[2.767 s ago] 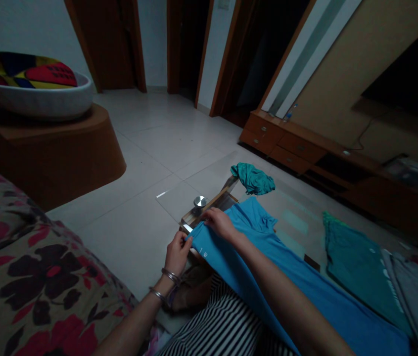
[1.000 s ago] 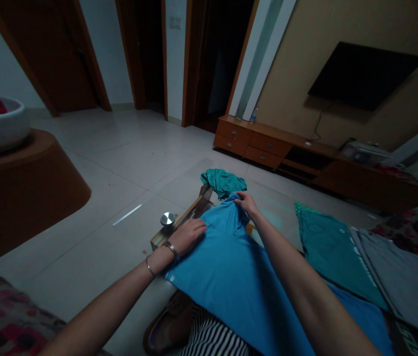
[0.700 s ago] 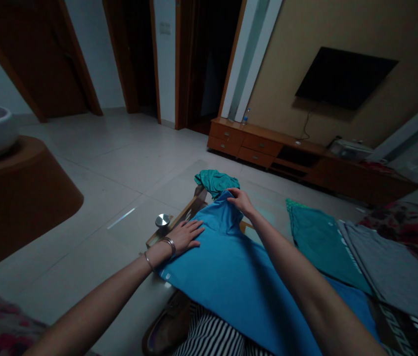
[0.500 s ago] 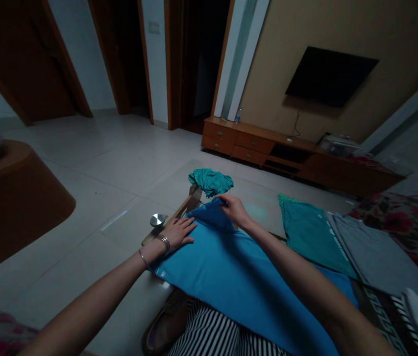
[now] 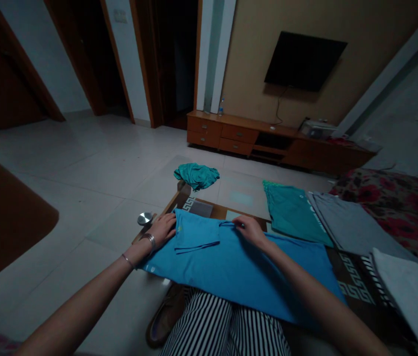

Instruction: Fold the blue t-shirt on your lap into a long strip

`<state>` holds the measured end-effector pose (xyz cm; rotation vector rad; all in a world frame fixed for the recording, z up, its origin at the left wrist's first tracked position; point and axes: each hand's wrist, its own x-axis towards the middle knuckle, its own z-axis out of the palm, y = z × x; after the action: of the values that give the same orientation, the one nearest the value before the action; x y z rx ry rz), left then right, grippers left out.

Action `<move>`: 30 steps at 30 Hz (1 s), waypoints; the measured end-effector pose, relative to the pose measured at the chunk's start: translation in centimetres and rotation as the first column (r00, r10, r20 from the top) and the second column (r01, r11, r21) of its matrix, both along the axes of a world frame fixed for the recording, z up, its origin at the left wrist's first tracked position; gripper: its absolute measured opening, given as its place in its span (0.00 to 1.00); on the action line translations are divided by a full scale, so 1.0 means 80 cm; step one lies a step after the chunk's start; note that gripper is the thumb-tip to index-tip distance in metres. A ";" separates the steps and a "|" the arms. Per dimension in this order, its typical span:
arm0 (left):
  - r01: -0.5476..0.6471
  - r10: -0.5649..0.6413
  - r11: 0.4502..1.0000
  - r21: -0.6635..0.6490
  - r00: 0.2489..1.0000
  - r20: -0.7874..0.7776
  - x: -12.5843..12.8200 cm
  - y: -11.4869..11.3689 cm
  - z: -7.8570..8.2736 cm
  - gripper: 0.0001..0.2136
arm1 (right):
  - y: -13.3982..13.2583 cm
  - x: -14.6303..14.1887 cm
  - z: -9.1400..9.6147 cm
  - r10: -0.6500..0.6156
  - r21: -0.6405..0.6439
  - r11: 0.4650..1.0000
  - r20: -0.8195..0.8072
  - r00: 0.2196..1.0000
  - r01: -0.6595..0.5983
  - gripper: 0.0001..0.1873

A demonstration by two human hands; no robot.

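Note:
A blue T-shirt [image 5: 238, 272] lies spread lengthwise over the low table in front of my knees. Its sleeve [image 5: 196, 231] is turned inward and rests flat on the body of the shirt. My left hand [image 5: 163, 230] lies flat at the shirt's left end beside the sleeve, fingers extended. At the far edge, my right hand [image 5: 250, 230] pinches the fabric just right of the folded sleeve.
A crumpled teal garment [image 5: 197, 176] sits at the table's far corner. To the right lie a teal garment [image 5: 298, 211], a grey one [image 5: 357, 227] and a white one [image 5: 409, 291]. A round metal knob [image 5: 144, 218] stands by the table's left edge.
The sleeve, lifted by my right hand before, now lies folded flat on the shirt. My right hand has lowered to the far edge, and the view has shifted right.

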<state>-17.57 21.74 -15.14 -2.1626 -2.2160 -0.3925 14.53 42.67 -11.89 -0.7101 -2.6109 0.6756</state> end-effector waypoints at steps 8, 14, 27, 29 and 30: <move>-0.128 0.101 0.982 0.141 0.977 0.188 -0.012 0.011 -0.010 0.23 | -0.012 -0.058 -0.029 0.045 0.177 0.983 -0.003 0.999 -0.043 0.14; -0.224 0.180 0.966 0.129 0.941 0.286 -0.031 0.053 0.000 0.20 | -0.011 -0.074 -0.054 0.019 0.136 0.991 -0.118 0.993 -0.003 0.10; -0.284 0.212 0.954 0.092 0.862 0.460 -0.045 0.077 -0.016 0.06 | -0.065 -0.070 -0.011 -0.006 0.171 0.985 -0.116 0.993 0.026 0.10; -0.288 0.209 0.953 0.098 0.854 0.476 -0.045 0.076 -0.018 0.10 | -0.105 -0.081 0.002 0.174 0.151 0.976 -0.094 0.980 -0.159 0.10; -0.285 0.205 0.954 0.099 0.853 0.481 -0.044 0.076 -0.018 0.11 | -0.126 -0.089 0.006 0.257 0.140 0.959 -0.073 0.964 -0.245 0.12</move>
<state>-21.12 27.79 -16.60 -1.8058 -2.5324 -1.1463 7.45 32.63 -11.40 -0.3038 -2.6558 0.5859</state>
